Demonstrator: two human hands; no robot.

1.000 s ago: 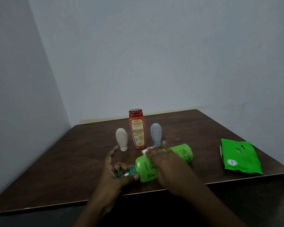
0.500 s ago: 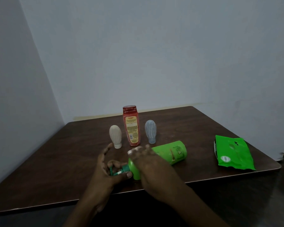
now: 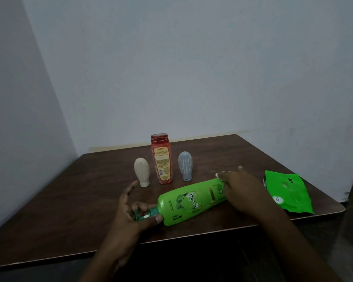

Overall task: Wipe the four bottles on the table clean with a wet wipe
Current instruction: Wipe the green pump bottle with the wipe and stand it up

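Note:
A big green pump bottle (image 3: 190,202) lies on its side on the brown table (image 3: 73,200), pump end toward me at the left. My left hand (image 3: 130,210) pinches its dark green pump neck between thumb and fingers. My right hand (image 3: 238,188) is curled over the bottle's far base end, pressing a white wet wipe (image 3: 219,176) against it; only a bit of the wipe shows at my fingertips. Behind stand a red bottle (image 3: 161,159), a beige ribbed bottle (image 3: 142,171) and a grey-blue ribbed bottle (image 3: 185,168), both ribbed ones cap down.
A green wet wipe pack (image 3: 287,192) lies flat near the table's right front corner. The table sits in a corner between two pale walls. Its front edge runs just under my forearms.
My right hand with the wipe has slid along the green bottle from its neck end to its base end. The label now shows. My left hand keeps its hold on the pump.

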